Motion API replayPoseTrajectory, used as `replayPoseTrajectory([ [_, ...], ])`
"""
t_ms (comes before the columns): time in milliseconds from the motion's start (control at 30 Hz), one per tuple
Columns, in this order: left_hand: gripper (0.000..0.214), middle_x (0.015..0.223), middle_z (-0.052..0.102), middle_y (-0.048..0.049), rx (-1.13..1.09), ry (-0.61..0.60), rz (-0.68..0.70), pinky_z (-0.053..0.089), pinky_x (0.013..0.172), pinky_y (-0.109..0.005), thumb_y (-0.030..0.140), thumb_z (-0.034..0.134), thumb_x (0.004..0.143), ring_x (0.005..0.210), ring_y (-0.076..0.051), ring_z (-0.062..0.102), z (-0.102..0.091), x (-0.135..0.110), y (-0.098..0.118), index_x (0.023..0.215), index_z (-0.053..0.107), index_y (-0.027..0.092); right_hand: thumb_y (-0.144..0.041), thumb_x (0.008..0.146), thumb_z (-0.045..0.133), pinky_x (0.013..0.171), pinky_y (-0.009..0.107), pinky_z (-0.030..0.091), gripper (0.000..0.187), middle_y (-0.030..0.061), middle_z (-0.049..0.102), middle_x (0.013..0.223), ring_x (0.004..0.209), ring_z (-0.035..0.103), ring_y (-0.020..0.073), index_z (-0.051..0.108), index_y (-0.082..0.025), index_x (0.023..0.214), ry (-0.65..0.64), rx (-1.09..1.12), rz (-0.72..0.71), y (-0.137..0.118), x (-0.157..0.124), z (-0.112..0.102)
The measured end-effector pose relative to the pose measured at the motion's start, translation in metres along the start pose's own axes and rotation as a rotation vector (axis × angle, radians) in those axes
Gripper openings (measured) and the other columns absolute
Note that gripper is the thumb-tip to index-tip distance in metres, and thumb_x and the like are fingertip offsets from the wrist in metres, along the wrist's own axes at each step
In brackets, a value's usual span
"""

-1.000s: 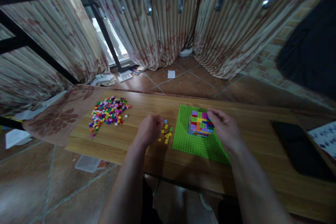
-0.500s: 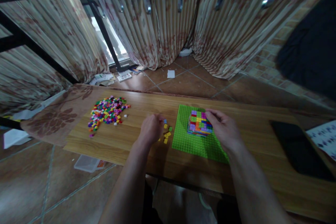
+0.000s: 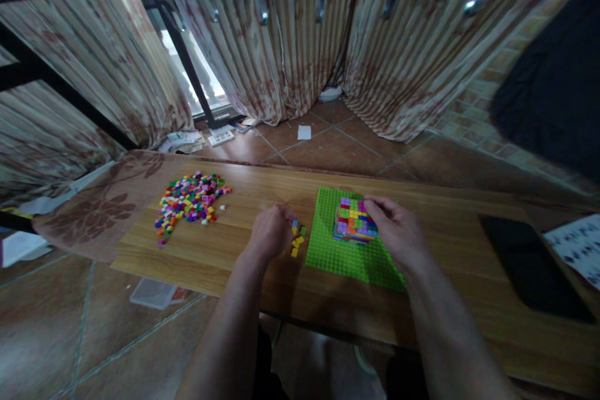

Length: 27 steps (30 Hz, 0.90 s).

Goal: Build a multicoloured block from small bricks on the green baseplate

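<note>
A many-coloured block of small bricks (image 3: 352,220) stands on a green studded baseplate (image 3: 337,253) on the wooden table (image 3: 244,200). My right hand (image 3: 396,231) rests against the block's right side, its fingertips curled onto the top edge. My left hand (image 3: 270,231) is a loose fist just left of the baseplate, over a few loose yellow, blue and green bricks (image 3: 297,242). What its fingers hold, if anything, is hidden. A large pile of mixed loose bricks (image 3: 190,201) lies at the table's left.
A black flat slab (image 3: 529,269) lies at the table's right, with a printed sheet (image 3: 576,247) beyond it. Curtains (image 3: 281,44) hang behind over a tiled floor (image 3: 328,144) with scattered papers. A clear plastic lid (image 3: 152,292) lies on the floor below the table edge.
My left hand has shifted slightly right onto the small loose bricks. My right hand stays at the block's right side. The view drifted a little.
</note>
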<state>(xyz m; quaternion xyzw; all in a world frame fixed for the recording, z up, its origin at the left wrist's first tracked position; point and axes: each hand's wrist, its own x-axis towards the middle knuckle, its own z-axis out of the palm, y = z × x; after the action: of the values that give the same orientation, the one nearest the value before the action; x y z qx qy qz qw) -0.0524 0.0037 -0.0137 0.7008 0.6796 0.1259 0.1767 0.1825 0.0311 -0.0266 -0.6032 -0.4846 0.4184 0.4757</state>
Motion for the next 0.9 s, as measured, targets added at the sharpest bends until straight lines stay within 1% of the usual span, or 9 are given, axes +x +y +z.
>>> replayPoseTrajectory([
  [133, 0.031, 0.088, 0.074, -0.0067, 0.004, 0.011, -0.005, 0.046, 0.077, -0.025, 0.007, 0.047, 0.078, 0.088, -0.019, 0.068, 0.0001, 0.0000, 0.0005, 0.086, 0.073, 0.020, -0.046, 0.076, 0.066, 0.081, 0.039, 0.053, 0.034, 0.0073, 0.074, 0.097, 0.087, 0.068, 0.0223, 0.073, -0.020, 0.097, -0.015, -0.017, -0.016, 0.0008, 0.0001, -0.0002],
  [267, 0.025, 0.082, 0.074, -0.0062, 0.023, -0.001, 0.008, 0.044, 0.070, -0.025, 0.017, 0.048, 0.083, 0.080, -0.018, 0.068, -0.0038, -0.0009, 0.0039, 0.080, 0.072, 0.020, -0.047, 0.076, 0.065, 0.080, 0.039, 0.053, 0.036, 0.0081, 0.074, 0.096, 0.086, 0.067, 0.0225, 0.072, -0.019, 0.097, -0.018, -0.031, -0.021, 0.0009, 0.0001, -0.0002],
  [367, 0.019, 0.079, 0.073, -0.0051, 0.005, -0.032, -0.010, 0.042, 0.064, -0.024, 0.025, 0.054, 0.083, 0.074, -0.017, 0.066, -0.0079, -0.0030, 0.0063, 0.077, 0.071, 0.020, -0.048, 0.076, 0.065, 0.080, 0.039, 0.053, 0.036, 0.0082, 0.074, 0.096, 0.086, 0.067, 0.0229, 0.072, -0.019, 0.097, -0.019, -0.041, -0.020, 0.0004, 0.0000, -0.0006],
  [467, 0.013, 0.080, 0.073, -0.0041, -0.016, -0.044, -0.039, 0.041, 0.062, -0.024, 0.030, 0.063, 0.078, 0.072, -0.017, 0.066, -0.0096, -0.0050, 0.0071, 0.082, 0.071, 0.020, -0.049, 0.076, 0.065, 0.081, 0.040, 0.053, 0.037, 0.0081, 0.074, 0.097, 0.087, 0.068, 0.0232, 0.072, -0.020, 0.097, -0.023, -0.052, -0.025, 0.0005, -0.0001, -0.0012],
  [567, 0.014, 0.080, 0.073, -0.0040, -0.028, -0.036, -0.047, 0.042, 0.062, -0.024, 0.029, 0.066, 0.075, 0.072, -0.018, 0.066, -0.0091, -0.0058, 0.0063, 0.086, 0.070, 0.021, -0.049, 0.076, 0.065, 0.082, 0.041, 0.053, 0.038, 0.0083, 0.074, 0.097, 0.088, 0.067, 0.0233, 0.072, -0.019, 0.098, -0.029, -0.056, -0.036, 0.0015, 0.0000, -0.0015],
  [733, 0.009, 0.080, 0.074, -0.0046, -0.021, -0.049, -0.017, 0.043, 0.064, -0.025, 0.025, 0.065, 0.074, 0.074, -0.019, 0.067, -0.0068, -0.0050, 0.0019, 0.082, 0.070, 0.021, -0.047, 0.077, 0.065, 0.081, 0.041, 0.053, 0.036, 0.0078, 0.074, 0.096, 0.087, 0.068, 0.0230, 0.073, -0.020, 0.098, -0.024, -0.070, -0.041, 0.0037, 0.0014, -0.0016],
  [900, 0.012, 0.084, 0.074, -0.0058, -0.030, -0.049, 0.005, 0.043, 0.064, -0.025, 0.024, 0.065, 0.075, 0.076, -0.019, 0.067, -0.0063, -0.0057, -0.0012, 0.086, 0.070, 0.021, -0.048, 0.077, 0.064, 0.080, 0.040, 0.053, 0.037, 0.0079, 0.074, 0.096, 0.086, 0.068, 0.0227, 0.072, -0.019, 0.099, -0.028, -0.079, -0.047, 0.0042, 0.0020, -0.0014],
])
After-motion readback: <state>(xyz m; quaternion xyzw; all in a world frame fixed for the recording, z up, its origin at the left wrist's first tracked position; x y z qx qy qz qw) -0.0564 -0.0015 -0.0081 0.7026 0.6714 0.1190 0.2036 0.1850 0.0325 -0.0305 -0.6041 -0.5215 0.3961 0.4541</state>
